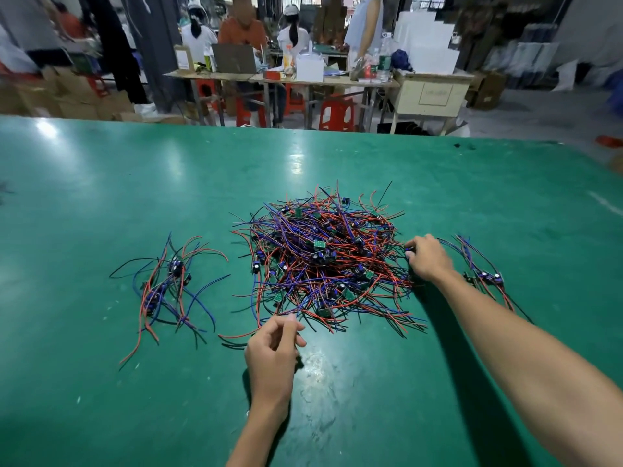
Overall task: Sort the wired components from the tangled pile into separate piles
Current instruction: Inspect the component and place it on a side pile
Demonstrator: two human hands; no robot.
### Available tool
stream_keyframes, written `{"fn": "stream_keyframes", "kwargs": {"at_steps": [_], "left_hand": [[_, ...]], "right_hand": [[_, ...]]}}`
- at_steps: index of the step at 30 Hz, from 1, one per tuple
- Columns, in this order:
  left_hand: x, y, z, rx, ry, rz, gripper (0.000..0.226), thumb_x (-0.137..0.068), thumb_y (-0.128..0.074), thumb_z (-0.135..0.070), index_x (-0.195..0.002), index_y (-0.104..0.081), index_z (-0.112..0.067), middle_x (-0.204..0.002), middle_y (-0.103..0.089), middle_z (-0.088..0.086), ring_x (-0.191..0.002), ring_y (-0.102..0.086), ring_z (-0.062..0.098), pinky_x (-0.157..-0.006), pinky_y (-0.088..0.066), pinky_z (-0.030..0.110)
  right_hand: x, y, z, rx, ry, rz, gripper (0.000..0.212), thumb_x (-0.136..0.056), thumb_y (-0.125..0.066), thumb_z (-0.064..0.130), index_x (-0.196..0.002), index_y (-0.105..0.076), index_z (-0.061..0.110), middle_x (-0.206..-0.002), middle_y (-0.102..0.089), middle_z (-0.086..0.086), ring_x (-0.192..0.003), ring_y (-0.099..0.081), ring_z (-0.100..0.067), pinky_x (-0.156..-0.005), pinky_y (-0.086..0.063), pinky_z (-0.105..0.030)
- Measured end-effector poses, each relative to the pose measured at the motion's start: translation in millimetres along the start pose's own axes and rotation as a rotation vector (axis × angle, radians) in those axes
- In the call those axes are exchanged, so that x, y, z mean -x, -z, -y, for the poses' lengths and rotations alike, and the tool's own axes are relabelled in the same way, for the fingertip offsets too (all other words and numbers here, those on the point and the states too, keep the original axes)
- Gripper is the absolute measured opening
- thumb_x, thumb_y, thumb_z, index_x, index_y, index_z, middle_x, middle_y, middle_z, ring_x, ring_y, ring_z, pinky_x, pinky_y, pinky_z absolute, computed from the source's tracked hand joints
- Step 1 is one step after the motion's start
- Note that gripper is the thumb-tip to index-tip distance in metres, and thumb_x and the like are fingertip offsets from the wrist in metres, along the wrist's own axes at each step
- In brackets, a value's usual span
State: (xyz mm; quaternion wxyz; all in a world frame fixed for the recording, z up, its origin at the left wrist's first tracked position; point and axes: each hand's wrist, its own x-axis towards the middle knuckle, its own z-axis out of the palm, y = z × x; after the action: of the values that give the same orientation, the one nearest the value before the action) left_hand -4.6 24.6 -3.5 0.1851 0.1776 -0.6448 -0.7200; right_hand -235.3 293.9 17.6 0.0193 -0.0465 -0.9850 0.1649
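Tangled pile [323,261] of red, blue and black wired components mid-table on green table [101,197]. Small sorted pile [165,284] well to its left; another small pile [482,274] just right. Left hand [273,352] at pile's near edge, fingers curled, seemingly pinching thin wire ends. Right hand [426,257] at pile's right edge, fingertips pinching a wire or component.
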Motion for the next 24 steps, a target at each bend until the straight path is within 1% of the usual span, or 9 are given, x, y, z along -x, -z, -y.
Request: {"fn": "stream_keyframes", "kwargs": {"at_steps": [3, 8, 12, 14, 16, 18, 20, 22, 24], "left_hand": [[0, 1, 0, 0.007, 0.009, 0.013, 0.029, -0.095, -0.063, -0.011, -0.068, -0.07, -0.015, -0.059, -0.061, 0.009, -0.053, -0.045, 0.018, -0.053, -0.035, 0.029], [1, 2, 0, 0.009, 0.012, 0.03, 0.028, -0.095, -0.063, -0.012, -0.068, -0.07, -0.016, -0.06, -0.061, 0.008, -0.053, -0.044, 0.017, -0.051, -0.034, 0.028], [3, 1, -2, -0.012, -0.006, 0.042, 0.023, -0.09, -0.065, -0.022, -0.068, -0.07, -0.017, -0.06, -0.061, 0.007, -0.054, -0.045, 0.017, -0.053, -0.037, 0.03], [5, 1, -2, -0.035, -0.027, 0.056, 0.027, -0.094, -0.065, -0.02, -0.067, -0.07, -0.019, -0.059, -0.061, 0.005, -0.052, -0.046, 0.016, -0.052, -0.039, 0.028], [7, 0, -3, -0.06, -0.053, 0.099, 0.027, -0.092, -0.063, -0.03, -0.067, -0.071, -0.021, -0.059, -0.062, 0.004, -0.051, -0.047, 0.014, -0.051, -0.041, 0.027], [10, -1, -4, -0.092, -0.077, 0.176, 0.029, -0.087, -0.059, -0.043, -0.07, -0.074, -0.024, -0.061, -0.064, 0.003, -0.052, -0.049, 0.014, -0.054, -0.042, 0.031], [13, -3, -3, -0.143, -0.103, 0.275, 0.035, -0.085, -0.057, -0.056, -0.077, -0.077, -0.029, -0.066, -0.067, 0.0, -0.053, -0.055, 0.016, -0.056, -0.045, 0.036], [15, -5, -2, -0.227, -0.138, 0.364, 0.036, -0.086, -0.052, -0.063, -0.089, -0.078, -0.038, -0.074, -0.071, -0.004, -0.059, -0.061, 0.017, -0.06, -0.05, 0.041], [16, -6, -2, -0.26, -0.172, 0.416, 0.035, -0.09, -0.048, -0.063, -0.099, -0.076, -0.043, -0.082, -0.074, -0.007, -0.063, -0.062, 0.011, -0.064, -0.052, 0.039]], "right_hand": [[14, 1, -4, -0.056, -0.024, -0.078, 0.025, -0.103, -0.058, 0.03, -0.118, -0.072, 0.016, -0.127, -0.067, -0.011, -0.118, -0.06, -0.032, -0.097, -0.048, -0.042], [46, 4, -5, -0.316, -0.121, -0.2, 0.028, -0.106, -0.051, 0.036, -0.122, -0.064, 0.018, -0.117, -0.072, -0.004, -0.108, -0.063, -0.024, -0.108, -0.037, -0.043], [72, 11, -6, -0.637, -0.185, -0.225, 0.032, -0.104, -0.053, 0.033, -0.125, -0.065, 0.012, -0.088, -0.072, 0.005, -0.077, -0.06, -0.014, -0.085, -0.049, -0.039], [88, 17, -1, -0.862, -0.19, -0.205, 0.031, -0.104, -0.055, 0.029, -0.126, -0.065, 0.009, -0.086, -0.072, 0.004, -0.081, -0.059, -0.019, -0.088, -0.051, -0.046], [109, 21, 9, -0.971, -0.183, -0.229, 0.027, -0.103, -0.057, 0.028, -0.123, -0.066, 0.012, -0.086, -0.074, 0.004, -0.082, -0.059, -0.019, -0.083, -0.05, -0.042], [138, 18, 23, -0.986, -0.11, -0.331, 0.017, -0.102, -0.059, 0.027, -0.114, -0.068, 0.02, -0.086, -0.074, 0.007, -0.081, -0.064, -0.013, -0.082, -0.052, -0.036], [173, 9, 39, -0.929, 0.062, -0.425, 0.01, -0.101, -0.062, 0.028, -0.108, -0.068, 0.029, -0.087, -0.073, 0.012, -0.079, -0.065, -0.004, -0.076, -0.052, -0.022], [206, -6, 55, -0.838, 0.258, -0.412, 0.012, -0.099, -0.062, 0.034, -0.109, -0.067, 0.032, -0.095, -0.07, 0.018, -0.081, -0.066, -0.004, -0.072, -0.048, -0.013], [231, -24, 69, -0.74, 0.409, -0.34, 0.015, -0.099, -0.061, 0.038, -0.113, -0.067, 0.036, -0.104, -0.068, 0.022, -0.085, -0.064, -0.005, -0.077, -0.047, -0.014]]}}
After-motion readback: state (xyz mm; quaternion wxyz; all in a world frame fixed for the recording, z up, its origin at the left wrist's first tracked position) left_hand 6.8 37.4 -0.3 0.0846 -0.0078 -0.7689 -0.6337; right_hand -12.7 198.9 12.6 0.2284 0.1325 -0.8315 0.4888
